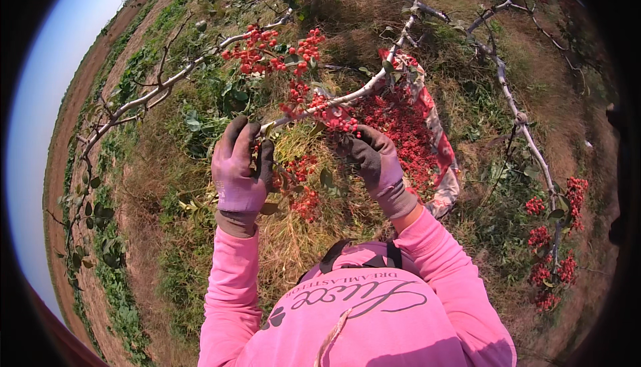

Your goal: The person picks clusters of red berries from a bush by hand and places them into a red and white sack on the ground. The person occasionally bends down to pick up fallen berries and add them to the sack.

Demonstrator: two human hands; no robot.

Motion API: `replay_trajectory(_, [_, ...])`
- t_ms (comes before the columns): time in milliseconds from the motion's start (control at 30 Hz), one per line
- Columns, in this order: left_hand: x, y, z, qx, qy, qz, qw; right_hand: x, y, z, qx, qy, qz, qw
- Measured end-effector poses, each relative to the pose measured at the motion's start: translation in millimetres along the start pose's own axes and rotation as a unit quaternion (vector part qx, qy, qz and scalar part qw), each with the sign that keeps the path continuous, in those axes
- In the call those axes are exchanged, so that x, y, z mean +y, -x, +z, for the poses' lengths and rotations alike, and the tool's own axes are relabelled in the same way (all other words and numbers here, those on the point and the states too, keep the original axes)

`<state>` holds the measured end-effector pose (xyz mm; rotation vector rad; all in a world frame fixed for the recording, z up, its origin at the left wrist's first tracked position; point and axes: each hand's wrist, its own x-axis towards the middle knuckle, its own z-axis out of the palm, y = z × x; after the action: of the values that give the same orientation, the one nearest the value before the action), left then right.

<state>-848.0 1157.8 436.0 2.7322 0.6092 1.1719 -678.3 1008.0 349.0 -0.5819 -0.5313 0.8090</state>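
Both hands wear purple work gloves with dark, soiled fingertips. My left hand [243, 167] curls its fingers and thumb around the tip of a pale branch [368, 87]; the exact grip is partly hidden. To its right, my right hand [376, 164] pinches the lower part of a red berry cluster [340, 119] on that branch. More red berry clusters [305, 202] hang between and below the hands. Behind my right hand, a red-and-white patterned cloth [434, 112] lies on the ground with a heap of picked red berries [395, 129] in it.
Another pale branch [188, 69] arches across the upper left, with berry clusters [258, 49] near it. On the right a bare branch [516, 102] runs down to further red clusters [540, 237]. Dry grass [285, 239] and green weeds [205, 122] cover the ground.
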Motion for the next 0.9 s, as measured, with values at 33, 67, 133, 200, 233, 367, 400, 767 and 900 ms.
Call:
replay_trajectory(33, [0.6,-3.1,-3.4,0.006,-0.022,0.015,1.0,0.7,-0.1,-1.4,0.016,0.013,0.015,1.0])
replay_trajectory(67, [2.0,-6.3,-5.5,0.009,-0.039,0.027,0.999,1.6,-0.3,-2.1,0.028,0.015,0.016,0.999])
replay_trajectory(133, [5.2,-12.5,-9.9,0.015,-0.044,0.055,0.997,0.2,-2.5,-3.0,0.041,-0.004,0.025,0.999])
replay_trajectory(200, [10.3,-18.6,-12.6,0.017,-0.034,0.061,0.997,-4.1,-3.8,-2.8,0.063,0.025,0.037,0.997])
replay_trajectory(233, [14.1,-20.5,-13.8,0.026,-0.058,0.07,0.996,-7.6,-3.3,-2.6,0.092,0.055,0.047,0.993])
replay_trajectory(367, [37.3,-15.2,-25.6,0.095,-0.076,0.133,0.984,-17.4,5.0,3.2,0.077,0.05,-0.006,0.996])
replay_trajectory(400, [47.3,-5.5,-31.5,0.106,-0.031,0.149,0.983,-20.7,8.5,3.2,0.077,0.067,-0.006,0.995])
replay_trajectory(767, [122.2,68.5,40.9,-0.2,0.662,-0.335,0.64,-28.5,63.8,2.2,0.132,0.172,-0.035,0.976])
replay_trajectory(900, [121.6,73.5,75.5,-0.172,0.688,-0.461,0.534,-40.8,67.8,-7.7,0.084,0.401,-0.098,0.907])
